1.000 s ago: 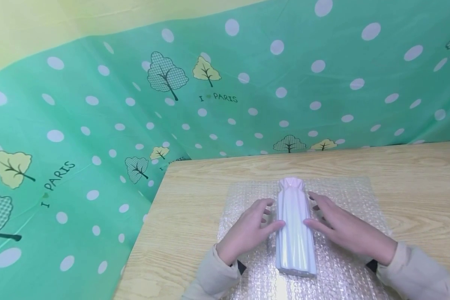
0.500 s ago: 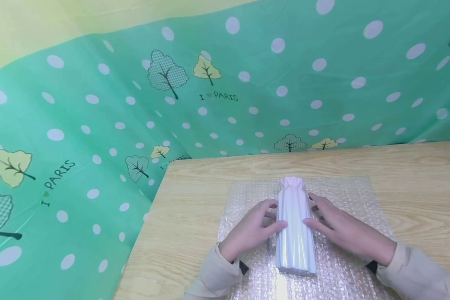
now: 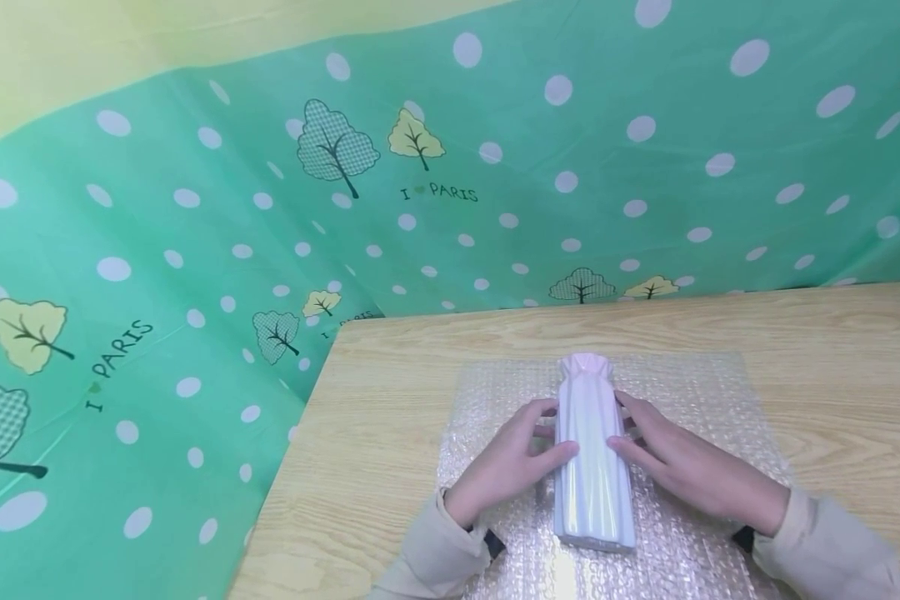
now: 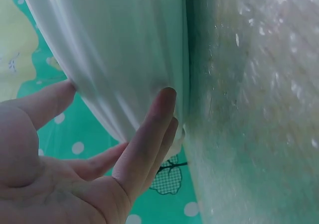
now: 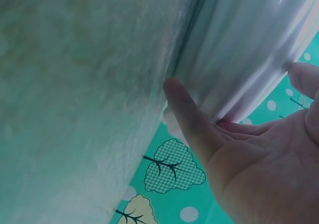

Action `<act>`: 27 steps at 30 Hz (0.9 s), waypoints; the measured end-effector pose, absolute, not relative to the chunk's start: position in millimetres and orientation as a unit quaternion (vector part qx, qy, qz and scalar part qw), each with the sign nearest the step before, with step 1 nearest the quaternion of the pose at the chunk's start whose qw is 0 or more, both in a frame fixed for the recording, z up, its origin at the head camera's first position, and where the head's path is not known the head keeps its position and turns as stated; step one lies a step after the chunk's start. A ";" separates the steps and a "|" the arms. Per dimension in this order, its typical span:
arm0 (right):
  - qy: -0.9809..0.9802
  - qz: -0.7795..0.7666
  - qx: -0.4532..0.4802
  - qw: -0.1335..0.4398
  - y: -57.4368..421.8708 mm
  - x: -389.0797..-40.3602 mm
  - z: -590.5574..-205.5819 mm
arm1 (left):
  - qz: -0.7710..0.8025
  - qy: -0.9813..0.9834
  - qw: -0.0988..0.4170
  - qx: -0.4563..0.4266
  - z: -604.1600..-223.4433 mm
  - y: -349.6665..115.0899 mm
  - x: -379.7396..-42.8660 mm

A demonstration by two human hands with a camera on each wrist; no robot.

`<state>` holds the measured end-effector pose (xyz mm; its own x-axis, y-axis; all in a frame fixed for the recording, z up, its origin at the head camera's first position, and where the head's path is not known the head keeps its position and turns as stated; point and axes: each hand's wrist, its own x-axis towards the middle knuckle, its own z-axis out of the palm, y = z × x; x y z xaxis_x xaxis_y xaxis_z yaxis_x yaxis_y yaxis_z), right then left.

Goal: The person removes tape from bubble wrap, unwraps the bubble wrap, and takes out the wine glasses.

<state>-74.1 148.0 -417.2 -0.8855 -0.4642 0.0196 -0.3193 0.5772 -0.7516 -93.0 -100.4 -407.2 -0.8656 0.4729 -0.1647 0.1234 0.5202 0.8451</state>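
Note:
A fluted vase [image 3: 591,467], pale blue shading to pink at its neck, lies on a sheet of bubble wrap [image 3: 690,383], its neck pointing away from me. From the left side my left hand [image 3: 506,458] touches it, thumb near the top and the fingers fairly straight along its flank. My right hand [image 3: 686,458] does the same on the right, thumb on the upper edge. In the left wrist view, fingertips [image 4: 164,97] rest against the glossy vase wall [image 4: 114,50]. In the right wrist view, one fingertip [image 5: 174,89] reaches down where the vase meets the wrap.
The bubble wrap is spread flat over a light wood-grain table [image 3: 390,400]. A green curtain [image 3: 450,167] with white dots and printed trees hangs behind the table and along its left side.
My left hand has moved slightly right, from near the vase to contact with its side. The right hand's fingers have closed in a little. The vase stays lying in place.

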 end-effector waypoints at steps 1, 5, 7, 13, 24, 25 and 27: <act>0.882 -0.405 -0.221 0.091 147.6 -74.0 -417.3 | 0.459 0.850 0.192 0.174 -407.3 -100.2 -92.9; 0.873 -0.427 -0.217 0.096 144.5 -73.3 -417.9 | 0.464 0.847 0.194 0.171 -407.3 -99.5 -92.3; 0.866 -0.443 -0.209 0.102 142.7 -73.0 -417.9 | 0.464 0.848 0.194 0.170 -407.3 -99.0 -92.4; 0.848 -0.483 -0.189 0.108 140.0 -74.4 -416.9 | 0.474 0.842 0.193 0.167 -406.4 -97.5 -92.4; 0.834 -0.515 -0.168 0.105 136.9 -75.7 -418.1 | 0.475 0.843 0.193 0.162 -405.5 -95.6 -91.0; 0.833 -0.517 -0.165 0.106 136.6 -75.9 -418.3 | 0.475 0.843 0.193 0.162 -405.2 -95.4 -90.9; 0.832 -0.520 -0.159 0.108 136.3 -76.4 -418.5 | 0.474 0.844 0.193 0.160 -404.4 -95.1 -90.5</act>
<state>-76.4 136.3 -418.5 -0.9259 -0.3776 -0.0133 -0.1532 0.4074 -0.9003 -90.5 -95.1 -404.4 -0.8743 0.4527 -0.1749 0.0868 0.5003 0.8615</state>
